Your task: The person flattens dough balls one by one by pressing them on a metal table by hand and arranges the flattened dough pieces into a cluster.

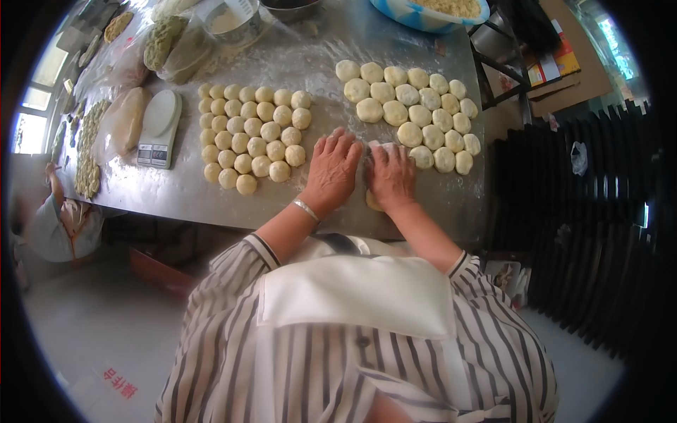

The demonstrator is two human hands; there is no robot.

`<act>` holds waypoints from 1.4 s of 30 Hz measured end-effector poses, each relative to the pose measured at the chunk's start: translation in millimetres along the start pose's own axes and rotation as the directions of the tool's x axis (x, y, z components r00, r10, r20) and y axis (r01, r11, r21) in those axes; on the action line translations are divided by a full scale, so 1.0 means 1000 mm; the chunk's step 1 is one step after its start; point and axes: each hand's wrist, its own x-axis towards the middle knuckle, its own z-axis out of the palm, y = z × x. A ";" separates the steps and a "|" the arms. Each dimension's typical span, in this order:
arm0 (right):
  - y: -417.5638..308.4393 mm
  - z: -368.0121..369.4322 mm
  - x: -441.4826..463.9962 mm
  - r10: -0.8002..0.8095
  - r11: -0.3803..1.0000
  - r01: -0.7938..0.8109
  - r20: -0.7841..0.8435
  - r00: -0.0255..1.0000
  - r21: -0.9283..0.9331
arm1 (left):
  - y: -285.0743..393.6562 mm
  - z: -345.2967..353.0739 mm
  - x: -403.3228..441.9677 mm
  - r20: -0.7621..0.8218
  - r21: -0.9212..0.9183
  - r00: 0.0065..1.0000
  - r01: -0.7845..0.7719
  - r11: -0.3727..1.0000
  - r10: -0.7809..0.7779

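My left hand point(331, 169) lies palm down over the steel table, fingers stretched forward and close together, with nothing visible in it. Beside it my right hand point(392, 175) rests palm down, its fingers slightly bent and lying over the tabletop. Part of a pale dough piece point(373, 202) shows below the right hand's inner edge; the hand hides the remainder. Left of my hands sit round dough balls point(250, 127) in close rows. Larger, flatter dough rounds point(423, 116) are grouped to the right, the nearest close to my right fingers.
A digital scale point(159, 130) and bagged dough point(121, 127) stand left on the floured table point(190, 201). A blue-and-white basin point(430, 20) of crumbly filling is at the back right. Stacked dark trays point(571, 197) rise beyond the right edge. Another person point(67, 222) is at far left.
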 end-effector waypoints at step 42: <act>0.035 -0.093 -0.030 0.265 0.686 -0.493 0.447 0.854 0.536 | 0.015 0.023 0.052 0.152 -0.266 0.952 0.300 0.916 -0.267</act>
